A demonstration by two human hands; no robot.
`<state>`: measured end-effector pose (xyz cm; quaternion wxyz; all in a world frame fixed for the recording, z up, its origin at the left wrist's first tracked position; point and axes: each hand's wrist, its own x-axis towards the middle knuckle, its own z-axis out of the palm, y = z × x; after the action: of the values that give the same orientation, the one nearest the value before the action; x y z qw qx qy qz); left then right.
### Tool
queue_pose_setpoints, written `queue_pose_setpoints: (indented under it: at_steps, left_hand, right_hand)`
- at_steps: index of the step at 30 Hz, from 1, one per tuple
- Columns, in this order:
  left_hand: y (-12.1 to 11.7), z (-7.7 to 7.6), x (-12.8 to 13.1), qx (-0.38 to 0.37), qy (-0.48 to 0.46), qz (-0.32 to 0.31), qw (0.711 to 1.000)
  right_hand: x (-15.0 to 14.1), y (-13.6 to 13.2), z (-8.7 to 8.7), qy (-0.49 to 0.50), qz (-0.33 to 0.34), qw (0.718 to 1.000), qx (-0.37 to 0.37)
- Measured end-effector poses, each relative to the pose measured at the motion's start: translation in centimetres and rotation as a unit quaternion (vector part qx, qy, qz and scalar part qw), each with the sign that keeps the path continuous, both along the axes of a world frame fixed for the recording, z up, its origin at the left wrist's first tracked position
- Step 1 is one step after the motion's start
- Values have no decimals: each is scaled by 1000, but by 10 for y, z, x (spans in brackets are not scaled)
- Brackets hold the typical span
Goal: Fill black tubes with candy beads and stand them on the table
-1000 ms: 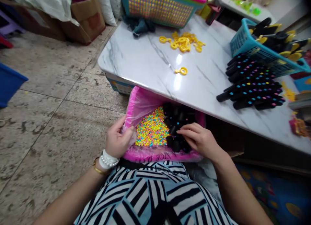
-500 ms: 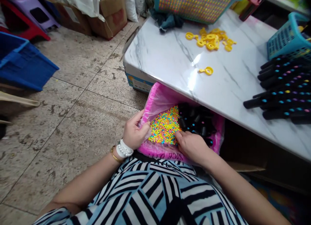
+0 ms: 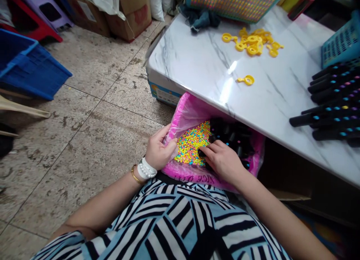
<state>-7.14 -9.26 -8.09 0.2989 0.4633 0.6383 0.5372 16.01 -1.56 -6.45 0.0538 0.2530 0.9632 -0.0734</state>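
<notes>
Black tubes (image 3: 305, 120): lots laid on table (image 3: 197, 65), some left in pink tub (image 3: 188, 104); our L hand (image 3: 160, 149) grips it, R hand (image 3: 225, 160) 1 tube (image 3: 201, 153).

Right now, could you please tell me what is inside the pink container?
Inside the pink container are small multicoloured beads beside black pieces. The right hand hides some contents, and anything beneath the top layer is covered.

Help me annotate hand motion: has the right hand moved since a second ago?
Yes. Judged against the white table, the right hand has shifted left in the picture, toward the left hand and the colored beads.
</notes>
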Motion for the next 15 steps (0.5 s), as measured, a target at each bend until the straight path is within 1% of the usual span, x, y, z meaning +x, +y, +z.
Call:
queue_pose_setpoints:
  at_steps: [2, 4, 5, 7, 9, 11, 12, 13, 15]
  left_hand:
    - [0, 0, 0, -10, -2, 4, 1000]
    - [0, 0, 0, -23, -1, 10, 1000]
    - [0, 1, 0, -26, 0, 12, 1000]
    - [-1, 1, 0, -27, 1, 13, 1000]
    - [-1, 1, 0, -24, 2, 13, 1000]
    - [-1, 1, 0, -22, 2, 13, 1000]
    - [0, 1, 0, -22, 2, 12, 1000]
    - [0, 2, 0, -24, 1, 10, 1000]
    - [0, 2, -1, -33, 1, 8, 999]
  right_hand:
    - [-7, -2, -2, 7, 24, 1000, -17]
    - [-12, -3, -6, 38, 34, 997, -58]
    - [-13, -3, -8, 60, 29, 994, -83]
    - [-9, -2, -9, 112, -1, 985, -131]
    - [1, 0, -7, 166, -55, 969, -174]
    - [12, 0, -3, 210, -117, 945, -222]
    - [17, -1, -2, 232, -146, 928, -252]
    - [21, -3, -1, 257, -172, 907, -285]
    - [24, -8, -1, 310, -202, 858, -357]
